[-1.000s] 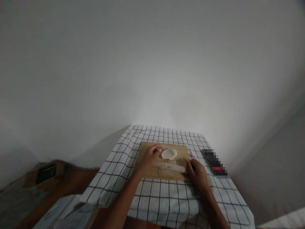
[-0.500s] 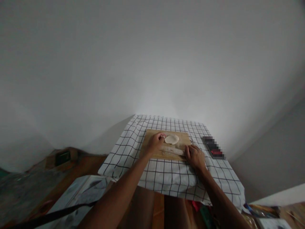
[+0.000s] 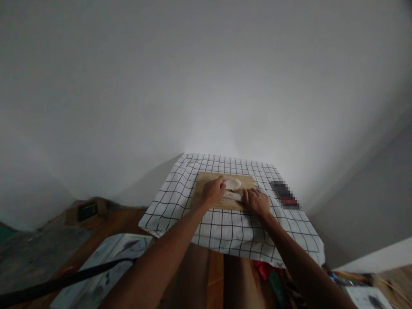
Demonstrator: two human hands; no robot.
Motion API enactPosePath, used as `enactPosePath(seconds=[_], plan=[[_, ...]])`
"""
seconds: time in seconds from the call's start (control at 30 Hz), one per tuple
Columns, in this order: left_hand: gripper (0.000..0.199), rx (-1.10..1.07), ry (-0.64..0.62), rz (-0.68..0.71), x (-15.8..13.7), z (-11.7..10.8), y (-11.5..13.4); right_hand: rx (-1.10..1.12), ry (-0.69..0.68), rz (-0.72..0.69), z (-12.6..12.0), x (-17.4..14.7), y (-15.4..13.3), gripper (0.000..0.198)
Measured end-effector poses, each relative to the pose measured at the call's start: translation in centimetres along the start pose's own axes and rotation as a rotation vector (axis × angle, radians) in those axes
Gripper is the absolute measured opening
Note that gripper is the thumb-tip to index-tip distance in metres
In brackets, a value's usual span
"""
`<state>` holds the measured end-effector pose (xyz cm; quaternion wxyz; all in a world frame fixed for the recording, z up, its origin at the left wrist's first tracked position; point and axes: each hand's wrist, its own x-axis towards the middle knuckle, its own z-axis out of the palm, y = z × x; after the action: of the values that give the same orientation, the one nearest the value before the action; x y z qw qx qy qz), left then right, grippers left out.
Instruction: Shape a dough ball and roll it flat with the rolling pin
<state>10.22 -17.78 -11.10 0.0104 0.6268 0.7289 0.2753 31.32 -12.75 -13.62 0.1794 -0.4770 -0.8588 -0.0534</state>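
Note:
A pale flattened round of dough [image 3: 233, 184] lies on a floured wooden board [image 3: 200, 189]. My left hand [image 3: 215, 191] is closed, its fingertips pinching at the dough's left edge; the exact contact is small and partly hidden. Just in front of the dough, a flour-dusted rolling pin [image 3: 233, 196] lies across the board. Over the pin's right end, my right hand [image 3: 257, 201] is closed with bent fingers. The pin's left end disappears behind my left hand.
A white cloth with black checks [image 3: 222, 229] covers the table under the board. A blurred-out dark and red object [image 3: 286, 195] lies at the right side. White wall rises behind. On the floor are a cardboard box [image 3: 86, 212] at left and assorted items at lower right.
The rolling pin and my right hand have moved left and up the board, closer to the dough. My left hand's fingers have closed in at the dough's left edge.

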Motion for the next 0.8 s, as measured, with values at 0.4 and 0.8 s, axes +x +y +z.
enactPosePath(seconds=[0.4, 0.8], plan=[[0.027, 0.032, 0.055, -0.007, 3.5, -2.3, 0.4, 0.000, -0.139, 0.081, -3.1, 4.7, 0.2, 0.077], [0.046, 0.098, 0.045, 0.089, 5.1, 2.1, -3.4, -0.059, -0.150, 0.154, -0.8, 6.9, -0.1, 0.069]])
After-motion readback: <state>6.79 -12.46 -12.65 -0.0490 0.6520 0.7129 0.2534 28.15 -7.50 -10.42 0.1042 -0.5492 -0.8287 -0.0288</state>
